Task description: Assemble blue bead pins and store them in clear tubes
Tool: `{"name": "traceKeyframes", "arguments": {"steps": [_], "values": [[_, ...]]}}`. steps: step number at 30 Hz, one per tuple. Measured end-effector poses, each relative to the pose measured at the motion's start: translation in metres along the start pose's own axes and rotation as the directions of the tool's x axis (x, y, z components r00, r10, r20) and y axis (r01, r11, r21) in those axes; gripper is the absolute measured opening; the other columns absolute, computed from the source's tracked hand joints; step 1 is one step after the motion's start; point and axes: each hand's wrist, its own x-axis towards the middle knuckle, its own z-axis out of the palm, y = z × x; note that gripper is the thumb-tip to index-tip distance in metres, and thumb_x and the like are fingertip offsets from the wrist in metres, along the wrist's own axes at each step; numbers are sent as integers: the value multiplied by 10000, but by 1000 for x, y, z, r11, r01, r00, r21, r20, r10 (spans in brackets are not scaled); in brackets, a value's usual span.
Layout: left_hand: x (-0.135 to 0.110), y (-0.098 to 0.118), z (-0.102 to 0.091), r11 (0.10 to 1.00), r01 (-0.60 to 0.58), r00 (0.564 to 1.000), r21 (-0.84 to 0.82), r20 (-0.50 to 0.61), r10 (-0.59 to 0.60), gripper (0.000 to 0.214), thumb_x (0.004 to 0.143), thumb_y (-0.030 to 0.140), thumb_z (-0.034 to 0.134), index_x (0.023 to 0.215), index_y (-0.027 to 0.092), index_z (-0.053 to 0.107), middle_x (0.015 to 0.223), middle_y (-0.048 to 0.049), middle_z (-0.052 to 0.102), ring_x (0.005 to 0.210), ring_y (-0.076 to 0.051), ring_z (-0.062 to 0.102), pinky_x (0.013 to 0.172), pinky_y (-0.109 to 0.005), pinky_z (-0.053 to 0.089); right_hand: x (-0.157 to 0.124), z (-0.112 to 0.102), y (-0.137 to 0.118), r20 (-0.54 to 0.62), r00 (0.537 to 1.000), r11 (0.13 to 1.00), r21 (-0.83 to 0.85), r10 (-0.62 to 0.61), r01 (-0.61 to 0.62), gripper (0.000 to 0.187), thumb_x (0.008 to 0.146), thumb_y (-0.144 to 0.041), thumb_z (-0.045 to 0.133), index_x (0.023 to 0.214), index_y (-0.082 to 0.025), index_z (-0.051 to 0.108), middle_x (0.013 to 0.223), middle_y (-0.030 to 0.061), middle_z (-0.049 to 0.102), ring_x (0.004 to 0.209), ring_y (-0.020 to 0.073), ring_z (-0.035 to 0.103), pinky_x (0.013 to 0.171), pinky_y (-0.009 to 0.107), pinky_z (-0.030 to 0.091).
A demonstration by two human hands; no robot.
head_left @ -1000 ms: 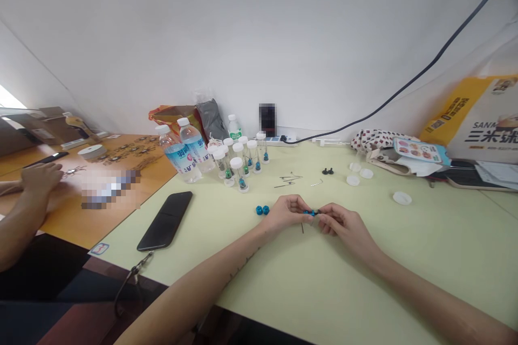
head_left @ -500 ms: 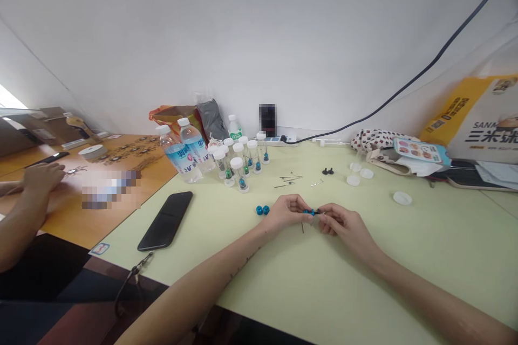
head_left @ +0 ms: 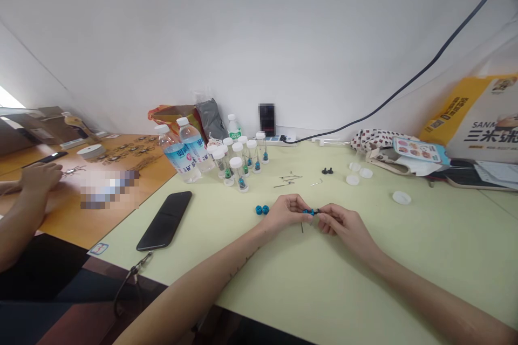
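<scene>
Between my two hands is a small blue part point(head_left: 309, 212) with a black section at its right end. My left hand point(head_left: 288, 212) pinches the blue side of it, and a thin metal rod point(head_left: 302, 228) juts down below those fingertips. At the black end, my right hand point(head_left: 340, 220) is closed with thumb and fingertips; its grip is partly hidden. Two blue round pieces point(head_left: 262, 209) lie just left of my left hand. Beyond the hands are thin metal rods point(head_left: 288, 179), an L-shaped key point(head_left: 316, 182) and small black knobs point(head_left: 327, 171).
Several clear tubes with white caps point(head_left: 236, 163) stand at the back left, beside water bottles point(head_left: 180, 159). A phone point(head_left: 165, 221) lies left. White caps point(head_left: 402, 198) and a patterned pouch point(head_left: 382, 143) are on the right. Another person's hand point(head_left: 40, 175) rests on the wooden table.
The view has shifted very slightly. Both hands keep nearly the same pose around the small blue part.
</scene>
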Motion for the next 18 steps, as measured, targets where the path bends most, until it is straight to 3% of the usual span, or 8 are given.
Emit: {"name": "traceKeyframes", "arguments": {"steps": [8,14,18], "values": [[-1,1,1,1000,1,1000,-21,1,-1,337,557,299,785,771,119,597,824,-71,658,740,-139,604,708,-274,455,-2,-1,-4,3,1000,1000,-6,-14,14,326,837,-474,485,782,-172,595,667,19,597,606,128,527,564,251,429],[0,1,0,1000,-1,1000,-31,-9,1,326,565,299,781,759,122,589,834,-71,658,746,-142,607,725,-286,458,-2,-1,-3,-5,1000,1000,12,-5,5,350,858,-488,451,927,-175,594,661,12,580,591,128,517,547,251,418],[0,2,0,1000,3,1000,-25,-12,-3,331,562,303,782,763,122,592,829,-67,659,746,-140,608,723,-281,456,-2,0,-4,2,1000,1000,6,-13,13,353,875,-492,420,893,-182,586,660,9,578,588,126,521,546,246,417]]}}
